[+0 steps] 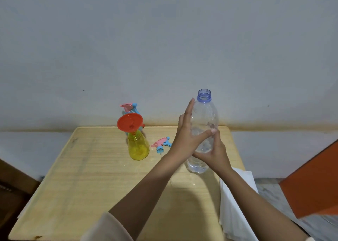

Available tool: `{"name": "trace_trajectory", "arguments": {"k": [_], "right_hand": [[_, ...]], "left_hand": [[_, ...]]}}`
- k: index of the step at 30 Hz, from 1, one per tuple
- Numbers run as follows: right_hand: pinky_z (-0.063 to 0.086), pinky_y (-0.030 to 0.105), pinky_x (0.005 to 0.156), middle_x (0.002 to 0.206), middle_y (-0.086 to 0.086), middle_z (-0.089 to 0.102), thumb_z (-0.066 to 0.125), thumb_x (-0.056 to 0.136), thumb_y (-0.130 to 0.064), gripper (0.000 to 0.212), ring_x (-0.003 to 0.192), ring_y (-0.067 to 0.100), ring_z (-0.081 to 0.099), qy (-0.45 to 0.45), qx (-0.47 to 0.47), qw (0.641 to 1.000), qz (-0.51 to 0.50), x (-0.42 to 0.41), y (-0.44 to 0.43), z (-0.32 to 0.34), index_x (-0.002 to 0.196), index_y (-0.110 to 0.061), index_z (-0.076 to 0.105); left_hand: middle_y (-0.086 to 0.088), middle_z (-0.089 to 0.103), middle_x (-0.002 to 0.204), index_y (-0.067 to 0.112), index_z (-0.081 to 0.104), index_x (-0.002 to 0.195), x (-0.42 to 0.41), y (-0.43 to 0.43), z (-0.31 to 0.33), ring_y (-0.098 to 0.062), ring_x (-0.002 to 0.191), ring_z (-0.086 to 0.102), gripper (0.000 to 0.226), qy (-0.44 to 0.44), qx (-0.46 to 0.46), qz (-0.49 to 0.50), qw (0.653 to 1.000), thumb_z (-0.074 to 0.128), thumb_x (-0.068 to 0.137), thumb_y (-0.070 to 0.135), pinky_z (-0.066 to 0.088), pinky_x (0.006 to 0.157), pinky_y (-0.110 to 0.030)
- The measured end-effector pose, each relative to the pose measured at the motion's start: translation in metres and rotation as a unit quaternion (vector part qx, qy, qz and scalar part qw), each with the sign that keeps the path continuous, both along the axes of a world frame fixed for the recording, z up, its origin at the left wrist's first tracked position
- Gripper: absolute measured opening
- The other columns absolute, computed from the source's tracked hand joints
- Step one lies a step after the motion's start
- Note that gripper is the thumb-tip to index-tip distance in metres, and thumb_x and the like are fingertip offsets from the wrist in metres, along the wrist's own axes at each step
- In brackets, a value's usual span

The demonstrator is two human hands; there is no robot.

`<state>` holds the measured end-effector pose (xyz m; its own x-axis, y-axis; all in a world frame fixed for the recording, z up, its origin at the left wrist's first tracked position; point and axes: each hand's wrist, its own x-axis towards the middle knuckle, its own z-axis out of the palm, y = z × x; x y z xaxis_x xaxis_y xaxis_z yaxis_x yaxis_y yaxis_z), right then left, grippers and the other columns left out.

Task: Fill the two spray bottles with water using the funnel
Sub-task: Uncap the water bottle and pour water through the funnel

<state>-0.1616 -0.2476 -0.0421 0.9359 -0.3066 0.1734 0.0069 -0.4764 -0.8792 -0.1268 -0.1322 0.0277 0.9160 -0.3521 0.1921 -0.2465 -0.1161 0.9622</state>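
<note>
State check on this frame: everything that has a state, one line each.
water bottle: cap off, upright, held by both hands
left hand: on its side, thumb across front
right hand: grips it lower down
yellow spray bottle: upright, head off, funnel in neck
funnel: tilted, seated in that neck
loose spray head: lying on table
rear spray bottle: head on, mostly hidden by funnel

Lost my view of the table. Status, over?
Left hand and right hand grip the uncapped water bottle, upright. Funnel sits in yellow spray bottle neck; no pour yet. Loose spray head on table between them.
</note>
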Motion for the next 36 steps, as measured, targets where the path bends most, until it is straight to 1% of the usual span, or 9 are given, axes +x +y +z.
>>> {"name": "trace_trajectory", "arguments": {"k": [4, 13, 19, 22, 24, 26, 29, 32, 36], "right_hand": [[0.046, 0.035, 0.084, 0.130, -0.008, 0.049, 0.085, 0.057, -0.045, 0.100, 0.121, 0.016, 0.049, 0.051, -0.039, 0.998, -0.019, 0.007, -0.004, -0.006, 0.135, -0.033, 0.022], [0.047, 0.037, 0.088, 0.130, -0.009, 0.049, 0.087, 0.054, -0.041, 0.103, 0.119, 0.014, 0.048, 0.046, -0.027, 0.998, -0.034, 0.006, -0.010, -0.018, 0.136, -0.030, 0.024], [0.046, 0.034, 0.093, 0.134, -0.010, 0.045, 0.086, 0.057, -0.039, 0.099, 0.124, 0.013, 0.047, 0.038, 0.005, 0.999, -0.002, 0.006, -0.014, -0.024, 0.131, -0.043, 0.020], [0.046, 0.028, 0.093, 0.132, -0.009, 0.046, 0.086, 0.059, -0.035, 0.096, 0.121, 0.010, 0.048, 0.034, 0.016, 0.999, 0.002, 0.006, -0.013, -0.023, 0.127, -0.048, 0.019], [0.040, 0.016, 0.092, 0.131, -0.013, 0.046, 0.087, 0.059, -0.031, 0.099, 0.119, 0.002, 0.047, 0.021, 0.018, 1.000, -0.009, 0.005, -0.011, -0.023, 0.134, -0.041, 0.022], [0.034, 0.002, 0.086, 0.124, -0.018, 0.044, 0.087, 0.060, -0.029, 0.093, 0.114, -0.006, 0.043, 0.011, 0.004, 0.999, -0.034, 0.002, -0.008, -0.022, 0.132, -0.036, 0.029], [0.036, 0.003, 0.081, 0.118, -0.006, 0.049, 0.086, 0.062, -0.031, 0.076, 0.108, 0.005, 0.046, -0.001, -0.025, 0.995, -0.094, -0.002, 0.004, -0.024, 0.123, -0.024, 0.042], [0.033, -0.001, 0.082, 0.122, -0.004, 0.049, 0.084, 0.066, -0.026, 0.076, 0.108, 0.003, 0.045, -0.024, -0.022, 0.986, -0.164, -0.010, 0.022, -0.026, 0.129, -0.017, 0.042], [0.024, -0.006, 0.088, 0.130, -0.005, 0.040, 0.076, 0.074, -0.011, 0.073, 0.117, -0.001, 0.036, -0.076, 0.003, 0.952, -0.297, -0.024, 0.065, -0.031, 0.135, -0.010, 0.038]], "left_hand": [[0.013, 0.031, 0.132, 0.061, 0.013, 0.135, 0.003, -0.005, -0.003, -0.004, 0.130, 0.034, 0.096, 0.016, 0.013, 0.005, 1.000, 0.079, 0.076, 0.026, 0.037, 0.111, -0.040], [0.017, 0.032, 0.129, 0.076, 0.016, 0.123, -0.001, -0.009, -0.009, -0.008, 0.128, 0.037, 0.091, 0.031, 0.031, -0.018, 0.999, 0.077, 0.079, 0.026, 0.039, 0.109, -0.042], [0.022, 0.034, 0.130, 0.078, 0.017, 0.122, 0.002, -0.005, -0.012, -0.009, 0.127, 0.040, 0.085, 0.030, 0.037, -0.036, 0.998, 0.075, 0.079, 0.033, 0.039, 0.109, -0.042], [0.017, 0.034, 0.133, 0.074, 0.018, 0.126, 0.005, -0.002, -0.016, -0.010, 0.128, 0.039, 0.084, 0.029, 0.040, -0.045, 0.998, 0.074, 0.081, 0.033, 0.040, 0.108, -0.042], [0.018, 0.034, 0.132, 0.071, 0.019, 0.129, 0.008, 0.000, -0.017, -0.009, 0.128, 0.040, 0.083, 0.021, 0.039, -0.058, 0.997, 0.075, 0.080, 0.034, 0.041, 0.107, -0.042], [0.017, 0.036, 0.130, 0.068, 0.022, 0.132, 0.011, 0.000, -0.020, -0.011, 0.126, 0.043, 0.084, 0.013, 0.027, -0.065, 0.997, 0.077, 0.076, 0.037, 0.044, 0.105, -0.044], [0.012, 0.038, 0.131, 0.062, 0.024, 0.135, 0.017, 0.001, -0.026, -0.013, 0.125, 0.046, 0.084, 0.010, 0.011, -0.071, 0.997, 0.074, 0.070, 0.044, 0.047, 0.101, -0.045], [0.011, 0.034, 0.131, 0.050, 0.028, 0.139, 0.024, 0.010, -0.029, -0.011, 0.126, 0.044, 0.080, 0.005, 0.010, -0.091, 0.996, 0.074, 0.074, 0.042, 0.046, 0.102, -0.042], [0.011, 0.035, 0.132, 0.027, 0.041, 0.138, 0.030, 0.047, -0.033, -0.004, 0.122, 0.041, 0.061, 0.016, 0.017, -0.102, 0.994, 0.070, 0.085, 0.031, 0.039, 0.102, -0.028]]}}
